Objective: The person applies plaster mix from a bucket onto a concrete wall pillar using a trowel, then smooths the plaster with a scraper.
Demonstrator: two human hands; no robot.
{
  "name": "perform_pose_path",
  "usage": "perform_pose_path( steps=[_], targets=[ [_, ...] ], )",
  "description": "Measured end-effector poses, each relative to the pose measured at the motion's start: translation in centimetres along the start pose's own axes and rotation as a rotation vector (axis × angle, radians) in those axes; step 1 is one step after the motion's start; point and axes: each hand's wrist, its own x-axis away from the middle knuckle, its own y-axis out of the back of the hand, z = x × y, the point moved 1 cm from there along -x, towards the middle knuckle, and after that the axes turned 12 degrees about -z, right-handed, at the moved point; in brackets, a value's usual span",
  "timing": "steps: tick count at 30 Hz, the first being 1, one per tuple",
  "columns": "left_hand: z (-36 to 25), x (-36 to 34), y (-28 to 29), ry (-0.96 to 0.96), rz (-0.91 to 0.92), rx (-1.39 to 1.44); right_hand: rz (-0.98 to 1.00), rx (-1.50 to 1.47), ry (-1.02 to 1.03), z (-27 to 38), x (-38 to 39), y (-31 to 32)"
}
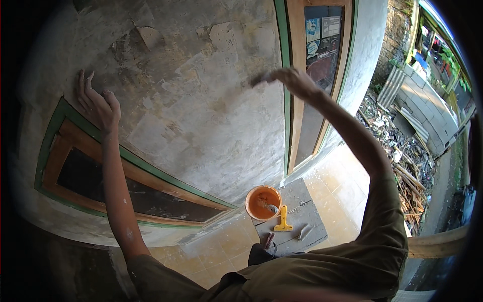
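Observation:
Raised high on the left, my left hand (100, 104) is open, its fingers stretched out by the rough grey plastered wall (181, 116) above a green-edged window frame (90, 132). My right hand (296, 81) is up near the green and wood door or window frame, bent at the wrist toward the wall. Its fingers are closed on a small dark thing (259, 79), smeared by motion, whose kind I cannot make out. Patches of peeling or raised coating (149, 36) show on the upper wall.
Below me, an orange bucket (247, 206) with residue inside stands by a grey board (307, 201) on the tiled floor (204, 256). A yellow scraper (284, 221) lies on the board. Rubble (402, 171) and grey block walling (427, 95) lie outside to the right.

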Motion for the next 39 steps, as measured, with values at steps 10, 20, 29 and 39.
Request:
perform_pose_path(
  steps=[10,20,29,39],
  targets=[
    [-0.5,-0.2,0.0,0.019,0.010,-0.013,-0.343,0.079,0.334,2.6,-13.4,7.6],
    [-0.3,0.1,-0.2,0.032,0.005,0.000,-0.044,0.154,0.199,-1.9,8.7,-4.3],
    [-0.4,-0.2,0.2,0.035,0.015,0.019,-0.083,0.179,0.196,-3.6,-2.9,0.0],
    [-0.4,-0.3,0.0,0.036,0.007,0.015,-0.487,0.343,0.349,0.9,-12.7,4.5]
  ],
)
